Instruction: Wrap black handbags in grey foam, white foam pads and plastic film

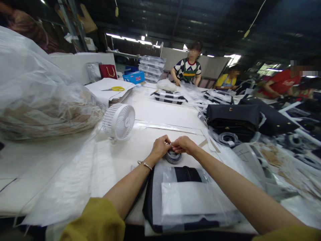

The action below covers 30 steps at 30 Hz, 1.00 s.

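My left hand (160, 146) and my right hand (182, 144) meet over the white table (120, 157), fingers pinched together on a small silvery piece between them. Just under the hands lies a coiled dark strap (173, 157) in clear wrap. In front of me a black bag (180, 197) lies flat, partly covered with white paper and a clear plastic sleeve. What exactly the fingers pinch is too small to name.
A small white fan (119, 121) stands left of the hands. A big clear sack of paper stuffing (40, 100) fills the left. Yellow scissors (114, 89) lie on paper sheets. Black bags (233, 117) and coiled straps lie right. Three people work at the far end.
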### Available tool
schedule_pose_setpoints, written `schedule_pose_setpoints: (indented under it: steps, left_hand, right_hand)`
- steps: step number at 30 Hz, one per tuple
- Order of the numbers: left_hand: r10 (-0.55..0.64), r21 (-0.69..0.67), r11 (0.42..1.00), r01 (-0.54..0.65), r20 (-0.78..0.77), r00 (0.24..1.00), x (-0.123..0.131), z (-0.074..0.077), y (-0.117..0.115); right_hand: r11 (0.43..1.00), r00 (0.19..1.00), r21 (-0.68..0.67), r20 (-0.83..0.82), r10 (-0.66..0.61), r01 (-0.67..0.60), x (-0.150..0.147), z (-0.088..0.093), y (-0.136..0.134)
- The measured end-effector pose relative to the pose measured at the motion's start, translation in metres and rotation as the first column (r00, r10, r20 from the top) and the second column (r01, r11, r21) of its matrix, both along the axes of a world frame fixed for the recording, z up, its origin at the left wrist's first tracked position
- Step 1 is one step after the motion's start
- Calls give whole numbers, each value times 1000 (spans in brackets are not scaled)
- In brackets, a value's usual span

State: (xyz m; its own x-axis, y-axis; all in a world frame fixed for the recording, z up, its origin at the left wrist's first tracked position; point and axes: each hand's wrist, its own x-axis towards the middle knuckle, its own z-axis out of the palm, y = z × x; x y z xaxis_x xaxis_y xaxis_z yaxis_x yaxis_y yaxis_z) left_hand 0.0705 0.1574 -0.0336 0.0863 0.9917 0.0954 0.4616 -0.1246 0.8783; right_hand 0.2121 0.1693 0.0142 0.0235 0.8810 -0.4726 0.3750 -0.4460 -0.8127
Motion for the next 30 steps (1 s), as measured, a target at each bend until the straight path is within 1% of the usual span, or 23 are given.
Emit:
schedule_pose_setpoints:
  steps: [2,5,8,10,11,12,13,14,15,17,18,19,20,22,24,25,27,30]
  left_hand:
    - [2,3,1000,-2,-7,1000,0,0,0]
    - [3,5,1000,-3,-16,1000,0,1,-1]
    - [2,8,1000,-2,-24,1000,-1,0,0]
    - [3,10,1000,-3,-29,1000,-1,0,1]
    - [4,10,1000,-3,-32,999,-1,-1,1]
    - [4,10,1000,-4,-35,999,-1,-1,1]
    - [4,9,1000,-4,-37,999,0,-1,2]
    - [4,7,1000,-4,-40,999,0,-2,2]
    - [4,5,1000,-3,-42,999,0,-2,2]
    - [2,-1,1000,-2,-46,999,-1,-1,1]
    - [0,-5,1000,-1,-49,999,-1,-1,1]
    - [-3,-8,1000,2,-51,999,-1,-1,1]
    - [-6,-11,1000,5,-53,999,-1,-1,2]
    - [-11,-13,1000,10,-60,998,-2,-1,2]
    - [-4,-12,1000,3,-71,997,-3,-1,2]
    - [1,-12,1000,-2,-77,997,-4,-1,2]
    - [9,-15,1000,-11,-87,996,-5,-2,2]
    - [2,-33,999,-5,-96,995,-6,-3,1]
  right_hand:
    - [999,997,-50,71,26,-23,0,1,-1]
    - [998,982,-28,182,55,-51,6,-3,-6]
    - [994,951,92,307,31,-62,12,-10,-17]
    - [970,910,226,415,-9,-94,15,-16,-24]
    - [941,869,303,494,-21,-150,16,-18,-26]
    - [897,810,369,586,-21,-243,16,-19,-28]
    - [835,730,409,683,-13,-368,17,-20,-29]
    - [758,633,414,774,-2,-504,18,-20,-30]
    - [677,533,388,846,8,-625,19,-19,-30]
    - [545,381,309,924,20,-779,20,-16,-28]
    - [494,331,280,944,15,-823,20,-14,-26]
    - [457,297,260,955,9,-850,20,-12,-25]
    - [436,265,233,964,14,-869,18,-9,-23]
    - [432,196,155,979,53,-888,12,-5,-18]
    - [456,137,73,984,110,-887,3,-4,-12]
    - [469,121,44,983,136,-882,-2,-4,-9]
    - [481,119,25,979,167,-876,-10,-5,-4]
    - [482,123,8,971,207,-876,-15,-10,-2]
